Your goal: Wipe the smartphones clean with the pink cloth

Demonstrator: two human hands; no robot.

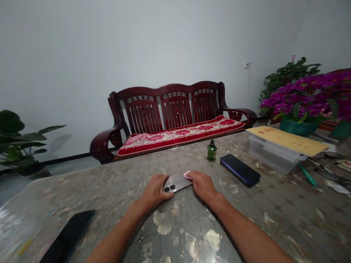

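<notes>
A silver phone point(177, 182) lies back up on the patterned tabletop point(175, 226), its two dark camera lenses at the left end. My left hand point(157, 189) grips that end, with the thumb at the near edge and the fingers at the far edge. At the phone's right end, my right hand point(202, 185) pinches a small pink cloth point(187, 175) against the back. Beyond my right hand stands a small green bottle point(211, 150) with a black cap. To its right rests a dark phone point(240, 169), screen up.
Another black phone point(68, 237) lies at the near left. On the right are a clear plastic box point(275, 153) with a yellow envelope point(287, 139) on top, a green pen point(306, 175), cables and purple flowers point(304, 96). A wooden bench point(175, 106) stands behind the table.
</notes>
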